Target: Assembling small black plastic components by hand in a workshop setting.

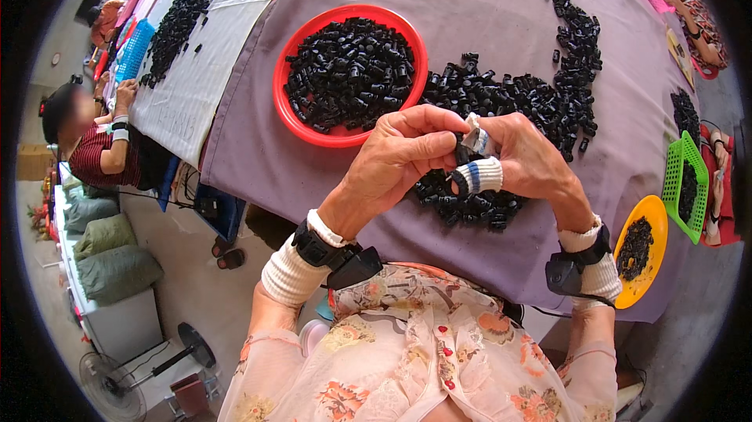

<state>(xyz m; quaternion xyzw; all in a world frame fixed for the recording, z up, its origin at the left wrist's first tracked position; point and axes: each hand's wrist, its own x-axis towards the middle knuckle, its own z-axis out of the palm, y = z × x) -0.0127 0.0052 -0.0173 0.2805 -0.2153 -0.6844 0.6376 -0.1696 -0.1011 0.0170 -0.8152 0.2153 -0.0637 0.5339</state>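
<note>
My left hand (pixel 395 157) is closed in a pinch on a small black plastic part (pixel 460 152), held over the near side of the table. Close against it, my right hand (pixel 523 152) is closed too. White knitted sleeves cover its thumb and a finger. A small greyish piece shows between its fingers, too small to name. Just beyond the hands stands a red round basin (pixel 423 69) full of black plastic parts (pixel 350 73). A loose heap of similar parts (pixel 540 101) lies under and behind my right hand.
A yellow plate (pixel 654 226) with small dark scraps sits at the right table edge, near a green basket (pixel 697 187). Far left, a person (pixel 102 140) sits beside another pile of black parts (pixel 176 30) and a blue basket (pixel 135 50). A fan (pixel 113 387) stands on the floor.
</note>
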